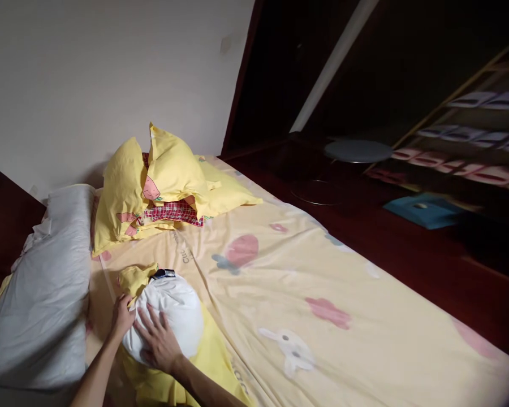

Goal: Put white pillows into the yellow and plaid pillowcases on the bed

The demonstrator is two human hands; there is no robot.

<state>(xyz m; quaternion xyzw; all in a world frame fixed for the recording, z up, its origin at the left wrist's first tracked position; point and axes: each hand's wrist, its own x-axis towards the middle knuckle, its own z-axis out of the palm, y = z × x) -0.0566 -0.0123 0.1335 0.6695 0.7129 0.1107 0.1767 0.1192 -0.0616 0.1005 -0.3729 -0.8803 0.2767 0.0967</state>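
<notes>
A white pillow (182, 316) lies on the bed near me, with a yellow pillowcase (212, 350) bunched under and around it. At the pillow's left side, my left hand (123, 317) is closed on a gathered edge of the pillowcase. My right hand (160, 341) rests on the white pillow with its fingers spread. A dark label (164, 273) shows at the pillow's far end, beside a yellow fold of cloth. My left fingertips are partly hidden by the cloth.
Yellow pillows (173, 164) with a red plaid cloth (173, 212) are heaped by the wall. A grey-white bundle (38, 299) lies along the left. Beyond the bed's printed sheet (288, 260) stand a round stool (358, 151), a blue object (424, 210) and a shoe rack (470, 135).
</notes>
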